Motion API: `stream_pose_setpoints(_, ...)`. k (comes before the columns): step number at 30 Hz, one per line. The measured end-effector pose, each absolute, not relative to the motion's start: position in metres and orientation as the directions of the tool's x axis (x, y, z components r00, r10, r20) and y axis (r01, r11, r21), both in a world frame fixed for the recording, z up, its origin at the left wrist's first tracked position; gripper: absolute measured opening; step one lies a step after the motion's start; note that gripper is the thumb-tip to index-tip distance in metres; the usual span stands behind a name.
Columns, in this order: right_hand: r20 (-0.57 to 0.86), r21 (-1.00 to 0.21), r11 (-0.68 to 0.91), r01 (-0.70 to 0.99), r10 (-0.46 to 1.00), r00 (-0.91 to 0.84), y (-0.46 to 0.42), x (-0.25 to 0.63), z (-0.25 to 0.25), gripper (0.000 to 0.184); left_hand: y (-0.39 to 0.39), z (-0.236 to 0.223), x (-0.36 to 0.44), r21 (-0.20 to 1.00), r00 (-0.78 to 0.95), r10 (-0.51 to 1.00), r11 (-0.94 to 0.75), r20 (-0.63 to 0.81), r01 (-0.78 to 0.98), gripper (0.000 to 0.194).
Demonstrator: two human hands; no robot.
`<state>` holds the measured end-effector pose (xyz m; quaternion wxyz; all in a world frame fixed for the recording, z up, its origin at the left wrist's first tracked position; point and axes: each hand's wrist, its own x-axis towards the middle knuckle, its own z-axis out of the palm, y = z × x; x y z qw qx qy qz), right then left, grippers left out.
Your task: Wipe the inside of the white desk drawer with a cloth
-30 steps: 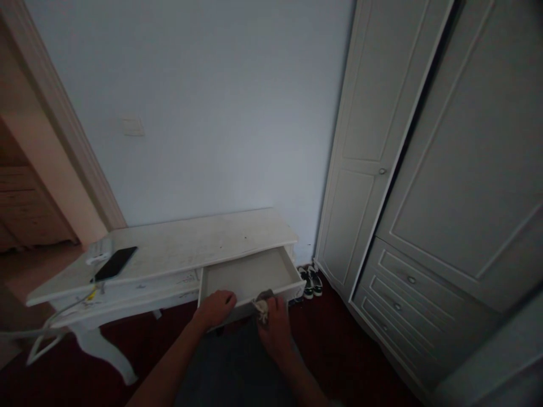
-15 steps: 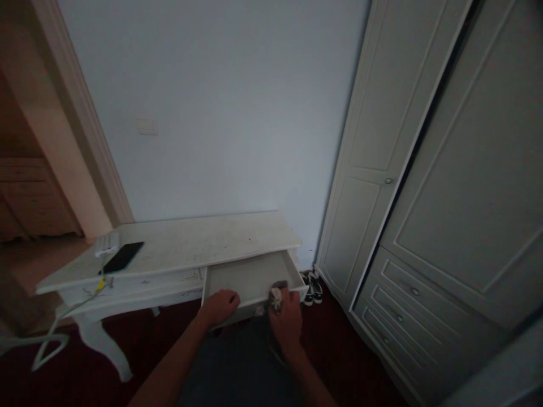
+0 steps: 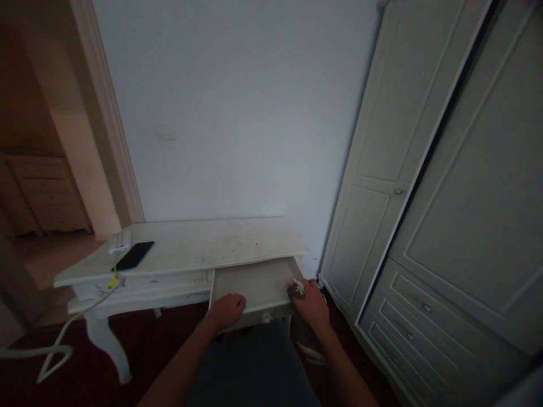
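A white drawer (image 3: 254,284) is pulled out of the white table (image 3: 220,240), and nothing shows inside it. My left hand (image 3: 228,311) is closed at the left end of the drawer's front edge, its fingertips hidden behind the panel. At the front right corner, my right hand (image 3: 311,305) is wrapped round a bunched grey-brown cloth (image 3: 296,289) with white markings, pressing it to the drawer's edge. Part of the cloth hangs down below that hand. Between the hands, a round knob (image 3: 266,318) sits on the drawer front.
A dark phone (image 3: 134,255) lies on the table's left end beside a white power strip (image 3: 120,242), from which a white cable (image 3: 70,322) drops. Grey wardrobes (image 3: 373,226) stand at the right. Behind the table rises a pale wall (image 3: 237,113); a doorway is at left.
My right hand has carried the cloth rightward along the drawer's front edge to its right corner. The left hand keeps its place on the drawer. The view has shifted slightly.
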<state>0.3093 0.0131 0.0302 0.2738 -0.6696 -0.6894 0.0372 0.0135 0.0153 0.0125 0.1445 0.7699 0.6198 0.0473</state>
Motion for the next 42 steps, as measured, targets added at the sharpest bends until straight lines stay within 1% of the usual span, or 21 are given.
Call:
stream_pose_setpoints(2,0.35,-0.358,0.131,0.925,0.937,0.002,0.016,0.297,0.033,0.026,0.017,0.012,0.014,0.297,0.227,0.968,-0.186,-0.109,0.937,0.047)
stream_pose_setpoints(4,0.396,-0.31,0.244,0.919,0.912,-0.108,0.01,0.266,0.028,0.033,0.018,0.012,0.013,0.306,0.219,0.969,-0.174,-0.117,0.936,0.048)
stream_pose_setpoints(5,0.406,-0.31,0.306,0.9,0.899,-0.166,0.005,0.247,0.024,0.037,0.018,0.012,0.012,0.307,0.212,0.969,-0.167,-0.122,0.937,0.048)
stream_pose_setpoints(7,0.414,-0.355,0.431,0.829,0.868,-0.274,-0.007,0.208,0.016,0.043,0.017,0.013,0.01,0.302,0.201,0.97,-0.152,-0.135,0.941,0.043)
stream_pose_setpoints(10,0.424,-0.398,0.502,0.768,0.843,-0.331,-0.015,0.176,0.01,0.049,0.016,0.014,0.008,0.284,0.193,0.969,-0.144,-0.153,0.948,0.035)
stream_pose_setpoints(12,0.402,-0.409,0.5,0.764,0.85,-0.341,-0.009,0.186,0.015,0.048,0.016,0.014,0.008,0.276,0.19,0.97,-0.143,-0.152,0.95,0.037)
stream_pose_setpoints(14,0.336,-0.401,0.451,0.797,0.882,-0.33,0.005,0.217,0.025,0.043,0.016,0.013,0.01,0.275,0.189,0.972,-0.145,-0.139,0.95,0.044)
stream_pose_setpoints(17,0.214,-0.354,0.261,0.898,0.958,-0.194,0.025,0.274,0.042,0.035,0.018,0.011,0.013,0.287,0.198,0.973,-0.158,-0.118,0.945,0.049)
stream_pose_setpoints(19,0.211,-0.302,0.182,0.936,0.97,-0.121,0.028,0.295,0.047,0.035,0.019,0.011,0.014,0.296,0.2,0.973,-0.159,-0.113,0.942,0.047)
stream_pose_setpoints(21,0.277,-0.231,0.232,0.945,0.947,-0.164,0.022,0.288,0.044,0.041,0.019,0.01,0.014,0.302,0.195,0.974,-0.153,-0.112,0.941,0.045)
stream_pose_setpoints(23,0.347,-0.161,0.349,0.923,0.896,-0.279,0.009,0.26,0.034,0.052,0.018,0.01,0.014,0.299,0.183,0.977,-0.142,-0.114,0.944,0.044)
stream_pose_setpoints(25,0.385,-0.16,0.4,0.902,0.867,-0.316,-0.005,0.224,0.023,0.059,0.017,0.01,0.013,0.291,0.171,0.978,-0.131,-0.117,0.948,0.047)
stream_pose_setpoints(27,0.39,-0.184,0.446,0.876,0.851,-0.351,-0.01,0.201,0.017,0.061,0.016,0.01,0.013,0.282,0.162,0.979,-0.122,-0.124,0.952,0.047)
stream_pose_setpoints(29,0.345,-0.242,0.495,0.835,0.848,-0.403,-0.004,0.199,0.019,0.061,0.016,0.01,0.012,0.275,0.157,0.979,-0.117,-0.127,0.954,0.049)
stream_pose_setpoints(31,0.243,-0.34,0.502,0.795,0.864,-0.441,0.01,0.218,0.027,0.062,0.016,0.01,0.013,0.27,0.158,0.98,-0.121,-0.123,0.955,0.049)
stream_pose_setpoints(33,0.124,-0.427,0.423,0.799,0.903,-0.411,0.027,0.242,0.037,0.062,0.016,0.011,0.015,0.268,0.163,0.98,-0.128,-0.113,0.955,0.048)
stream_pose_setpoints(34,0.078,-0.445,0.364,0.819,0.926,-0.369,0.033,0.252,0.042,0.061,0.015,0.012,0.015,0.268,0.164,0.98,-0.13,-0.109,0.955,0.047)
stream_pose_setpoints(36,0.048,-0.416,0.298,0.86,0.951,-0.306,0.038,0.259,0.049,0.058,0.015,0.015,0.017,0.271,0.165,0.981,-0.131,-0.106,0.954,0.045)
stream_pose_setpoints(37,0.057,-0.379,0.321,0.868,0.944,-0.324,0.037,0.255,0.05,0.059,0.014,0.016,0.017,0.272,0.163,0.981,-0.129,-0.108,0.954,0.044)
stream_pose_setpoints(40,0.121,-0.267,0.511,0.817,0.859,-0.498,0.024,0.226,0.044,0.067,0.013,0.018,0.016,0.265,0.148,0.981,-0.11,-0.127,0.958,0.043)
stream_pose_setpoints(42,0.154,-0.239,0.601,0.762,0.799,-0.582,0.016,0.208,0.035,0.075,0.013,0.017,0.015,0.255,0.132,0.981,-0.092,-0.145,0.963,0.042)
